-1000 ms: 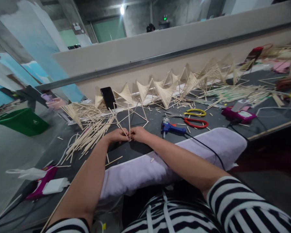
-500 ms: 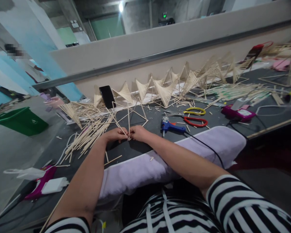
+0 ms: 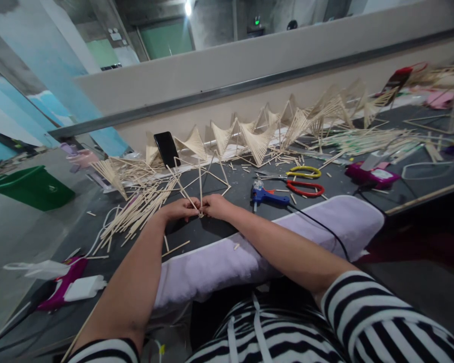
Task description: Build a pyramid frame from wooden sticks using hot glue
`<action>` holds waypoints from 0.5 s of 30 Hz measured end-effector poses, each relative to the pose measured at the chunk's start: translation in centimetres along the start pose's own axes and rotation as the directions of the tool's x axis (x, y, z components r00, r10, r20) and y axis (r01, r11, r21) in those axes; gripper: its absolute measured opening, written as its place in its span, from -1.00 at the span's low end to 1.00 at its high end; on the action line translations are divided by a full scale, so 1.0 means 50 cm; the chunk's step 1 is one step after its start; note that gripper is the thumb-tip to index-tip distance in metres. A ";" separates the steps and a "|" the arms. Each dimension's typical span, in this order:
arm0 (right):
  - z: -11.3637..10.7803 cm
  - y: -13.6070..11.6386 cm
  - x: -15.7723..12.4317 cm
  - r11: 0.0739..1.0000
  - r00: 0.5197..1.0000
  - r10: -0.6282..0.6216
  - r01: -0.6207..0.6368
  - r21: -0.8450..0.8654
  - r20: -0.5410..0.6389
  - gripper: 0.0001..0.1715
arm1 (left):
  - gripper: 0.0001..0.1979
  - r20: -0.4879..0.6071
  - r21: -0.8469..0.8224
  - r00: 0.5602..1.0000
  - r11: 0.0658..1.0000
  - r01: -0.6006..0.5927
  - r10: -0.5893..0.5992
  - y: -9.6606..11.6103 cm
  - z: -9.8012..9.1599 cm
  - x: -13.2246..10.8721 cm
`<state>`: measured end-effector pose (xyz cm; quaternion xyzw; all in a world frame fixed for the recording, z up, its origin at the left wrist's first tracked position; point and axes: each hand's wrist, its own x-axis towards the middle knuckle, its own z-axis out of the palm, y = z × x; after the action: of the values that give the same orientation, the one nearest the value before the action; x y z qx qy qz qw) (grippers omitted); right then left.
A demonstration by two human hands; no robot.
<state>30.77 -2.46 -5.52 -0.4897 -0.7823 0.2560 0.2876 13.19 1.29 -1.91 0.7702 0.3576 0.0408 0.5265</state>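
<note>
Left grip (image 3: 184, 208), right grip (image 3: 214, 206) on stick frame (image 3: 200, 179); bin mark (image 3: 52, 189) unreadable.

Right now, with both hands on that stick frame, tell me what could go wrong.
The left hand and right hand pinch the thin stick frame at its near lower corner, so uneven pressure from their fingers might crack or shift that joint. The blue glue gun lies beyond the right forearm, and its black cord runs across the lavender cloth; a sweep of that arm could snag it and drag the gun.
</note>
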 end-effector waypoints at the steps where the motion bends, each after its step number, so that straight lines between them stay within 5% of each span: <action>1: 0.000 0.000 0.000 1.000 1.000 -0.002 0.002 -0.001 -0.004 -0.83 | -0.67 0.007 -0.009 1.000 1.000 -0.001 0.001 0.001 0.000 -0.001; 15: -0.003 -0.002 -0.001 1.000 1.000 0.017 -0.017 -0.017 -0.003 -0.83 | -0.61 -0.038 -0.073 0.995 0.993 0.091 -0.094 -0.012 -0.001 0.003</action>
<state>30.83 -2.52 -5.36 -0.4991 -0.7799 0.2510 0.2823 13.00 1.54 -2.47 0.7326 0.4021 0.0452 0.5474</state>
